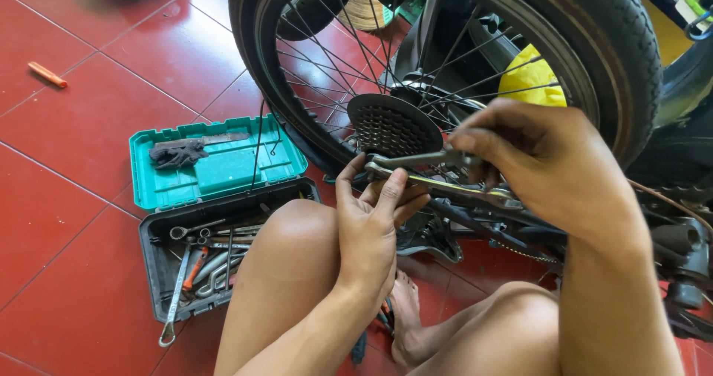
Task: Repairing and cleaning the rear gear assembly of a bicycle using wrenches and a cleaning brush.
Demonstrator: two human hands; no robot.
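My right hand (546, 164) is closed around the handles of a long grey metal plier-like tool (427, 169), whose tip sits at the base of the dark stacked-cog rear cassette (391, 128) on the black spoked bicycle wheel (445, 56). My left hand (371, 220) is curled loosely, fingers bracing the lower arm of the same tool just below the cogs, so both hands grip it. The cassette is at about 12 o'clock from my left hand, touching the tool's end. It is seated on the hub and the wheel sits in the frame, so I judge the work at the cogs is under way, not finished; the dark chain (520, 251) hangs low at 4 o'clock from the cogs. At 9 o'clock from my left knee lies the open black plastic toolbox (157, 261) with a teal lid (141, 168), spanners inside and one silver ring spanner (174, 302) hanging over its edge. A small orange stick (47, 74) lies far off at 10 o'clock on the red tiled floor (67, 287).
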